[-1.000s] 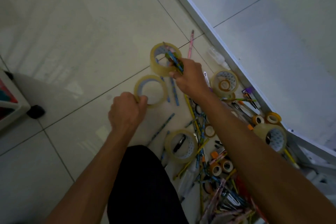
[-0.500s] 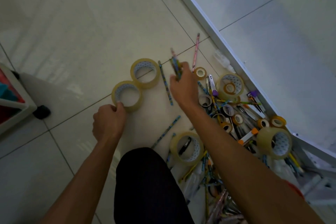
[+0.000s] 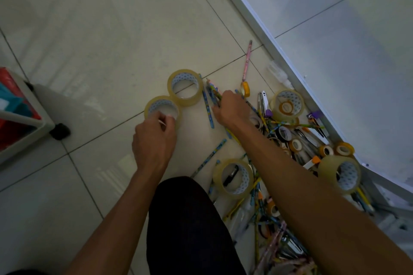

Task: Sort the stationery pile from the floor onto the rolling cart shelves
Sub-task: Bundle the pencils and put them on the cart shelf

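With the left hand [image 3: 154, 138] pinching the near tape roll [image 3: 162, 108] beside the cart [image 3: 26, 118] and the right hand [image 3: 232, 108] clenched round loose pencils [image 3: 213, 94] — a slack grip could spill either across the floor.

Left hand [image 3: 154, 140] grips a tape roll [image 3: 156, 107] on the floor [image 3: 100, 29]; right hand [image 3: 232, 109] holds pencils [image 3: 213, 94] beside the stationery pile [image 3: 290, 140].
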